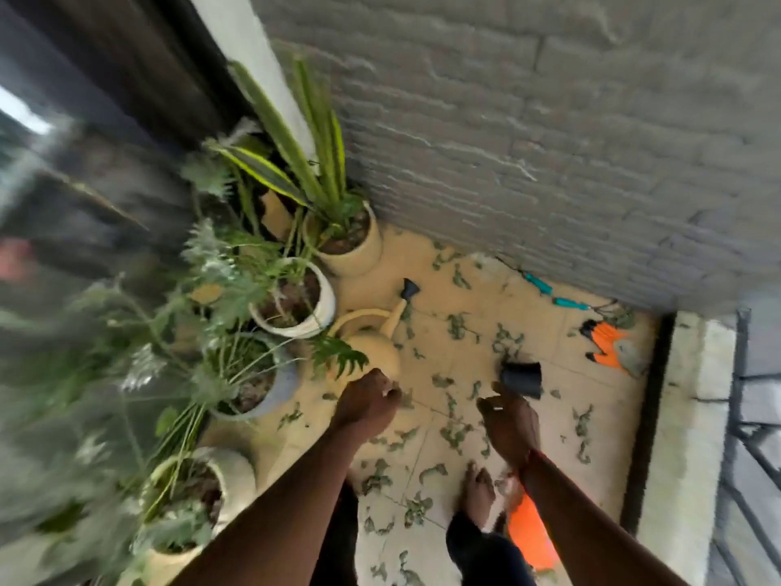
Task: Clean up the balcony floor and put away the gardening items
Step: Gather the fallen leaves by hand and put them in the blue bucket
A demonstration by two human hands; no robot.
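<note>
Here, left hand (367, 401) fisted beside the watering can (374, 346); right hand (509, 422) loosely spread by the black pot (522, 377).

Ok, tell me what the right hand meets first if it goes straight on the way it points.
The right hand points its fingers at the small black pot just ahead. It would likely meet that first, though depth between them is unclear from this view.

Soft daylight, heavy motion blur at left, wide-angle bending at edges, no glare
</note>
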